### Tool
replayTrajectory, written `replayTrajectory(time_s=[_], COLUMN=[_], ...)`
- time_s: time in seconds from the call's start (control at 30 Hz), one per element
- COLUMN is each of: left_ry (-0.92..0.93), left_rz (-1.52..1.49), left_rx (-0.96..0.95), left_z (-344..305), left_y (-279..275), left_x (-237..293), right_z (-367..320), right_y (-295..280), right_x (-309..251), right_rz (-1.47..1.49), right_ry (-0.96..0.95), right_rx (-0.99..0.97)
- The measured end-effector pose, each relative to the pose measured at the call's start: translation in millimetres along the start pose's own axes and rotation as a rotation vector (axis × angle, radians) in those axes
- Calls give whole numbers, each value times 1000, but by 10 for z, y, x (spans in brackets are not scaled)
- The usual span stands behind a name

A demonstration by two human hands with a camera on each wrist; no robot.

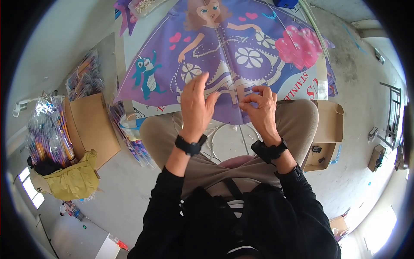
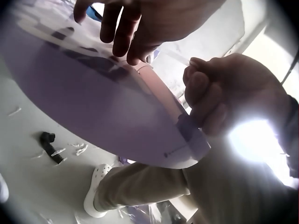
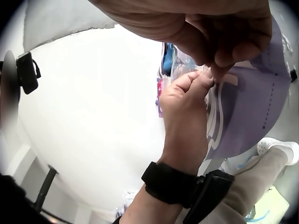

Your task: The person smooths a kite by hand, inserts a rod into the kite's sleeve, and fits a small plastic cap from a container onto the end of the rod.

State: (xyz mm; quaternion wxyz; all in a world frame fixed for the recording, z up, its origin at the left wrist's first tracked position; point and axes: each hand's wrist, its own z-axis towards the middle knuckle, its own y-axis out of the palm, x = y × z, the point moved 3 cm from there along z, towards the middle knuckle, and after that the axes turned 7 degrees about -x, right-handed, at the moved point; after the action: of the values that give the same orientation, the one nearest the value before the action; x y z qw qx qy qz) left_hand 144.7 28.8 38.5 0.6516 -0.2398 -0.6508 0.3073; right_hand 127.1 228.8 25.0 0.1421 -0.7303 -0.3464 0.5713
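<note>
A purple kite sheet (image 1: pixel 222 110) printed with a girl in a dress lies over the surface before the person, its lower tip towards the knees. The left hand (image 1: pixel 198 105) hovers above its lower part, fingers mostly extended and thumb apart; the left wrist view shows this hand (image 2: pixel 159 21) with fingers bent downward over the sheet (image 2: pixel 93 102). To its right, the right hand (image 1: pixel 262 110) has curled fingers, with thumb and forefinger pinching what looks like a thin pale strand, hard to make out. In the right wrist view the left hand (image 3: pixel 184 100) is close to the right fingertips.
A blue object (image 1: pixel 285 3) stands at the surface's far edge. On the left are an opened cardboard box (image 1: pixel 92 125), plastic-wrapped bundles (image 1: pixel 49 134) and a yellow-green garment (image 1: pixel 75 177). Another cardboard box (image 1: pixel 330 123) is by the right knee. White-lettered board shows beneath the sheet.
</note>
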Motion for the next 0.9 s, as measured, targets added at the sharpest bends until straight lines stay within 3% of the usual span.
replayTrajectory(time_s=[0.03, 0.07, 0.13, 0.23, 0.57, 0.67, 0.73, 0.87, 0.9], left_ry=[161, 163, 69, -20, -120, -12, 229, 327, 230], left_rz=[201, 202, 437, 563, 618, 620, 590, 572, 596], left_rx=[11, 12, -177, -260, -323, -271, -184, -234, -374], left_z=[98, 169, 260, 272, 326, 506, 790, 1154, 1189], left_y=[-23, -31, 32, 48, -66, -92, -90, 4, 5], left_x=[0, -44, -151, -318, -243, -302, -208, -255, -312], right_z=[4, 5, -12, 26, 4, 5, 0, 11, 7], right_y=[-10, -21, -54, -43, -42, -35, -41, -43, -45], right_x=[-6, -4, -7, 127, 144, 128, 106, 107, 113], right_rz=[-18, -17, -87, -67, -69, -71, -95, -93, -94], right_ry=[-55, -56, -119, -140, -122, -132, -115, -120, -112], right_rx=[22, 24, 58, 45, 63, 53, 55, 61, 60])
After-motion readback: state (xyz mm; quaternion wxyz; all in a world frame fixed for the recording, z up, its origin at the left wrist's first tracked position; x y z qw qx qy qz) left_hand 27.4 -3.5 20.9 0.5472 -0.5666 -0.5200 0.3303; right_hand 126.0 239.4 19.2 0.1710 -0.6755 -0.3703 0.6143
